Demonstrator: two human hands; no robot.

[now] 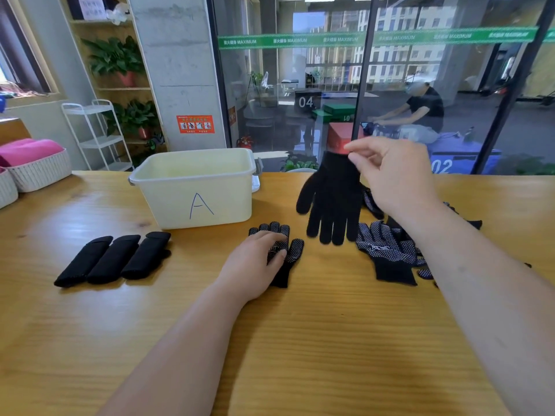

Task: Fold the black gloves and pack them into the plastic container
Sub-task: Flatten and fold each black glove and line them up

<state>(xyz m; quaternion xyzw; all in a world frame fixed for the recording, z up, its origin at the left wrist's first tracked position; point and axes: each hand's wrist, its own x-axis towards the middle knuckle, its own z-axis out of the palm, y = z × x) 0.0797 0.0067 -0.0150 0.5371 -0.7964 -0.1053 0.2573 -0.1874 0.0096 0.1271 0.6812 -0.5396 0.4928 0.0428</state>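
Right hand pinched hanging glove by its cuff; left hand lay flat on dotted glove; knit looked light, floppy; cuff likely best hold.

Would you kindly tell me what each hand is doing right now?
Left hand: open, resting flat on the dotted glove.
Right hand: pinching the cuff of the hanging glove, holding it up.

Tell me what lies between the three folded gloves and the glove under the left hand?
Only bare table lies between the folded gloves and the flat glove, as the head view shows.
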